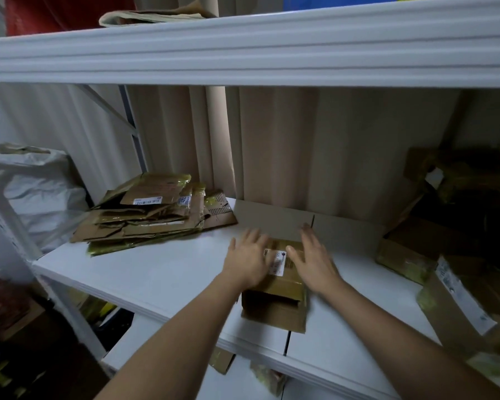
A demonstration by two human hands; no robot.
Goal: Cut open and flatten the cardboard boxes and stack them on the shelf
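Flattened box [280, 287] on white shelf [145, 272] under left hand [247, 259] and right hand [315, 259], fingers straight.

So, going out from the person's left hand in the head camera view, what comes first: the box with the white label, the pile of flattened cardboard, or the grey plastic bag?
From the left hand:
1. Box with the white label, directly under the fingers, mid-shelf.
2. Pile of flattened cardboard, further left and back on the shelf.
3. Grey plastic bag, far left, beyond the shelf's end.

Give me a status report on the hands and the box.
Left hand and right hand open, pressing the flattened box on the shelf. Stack of flattened boxes sits left. Nothing between them.
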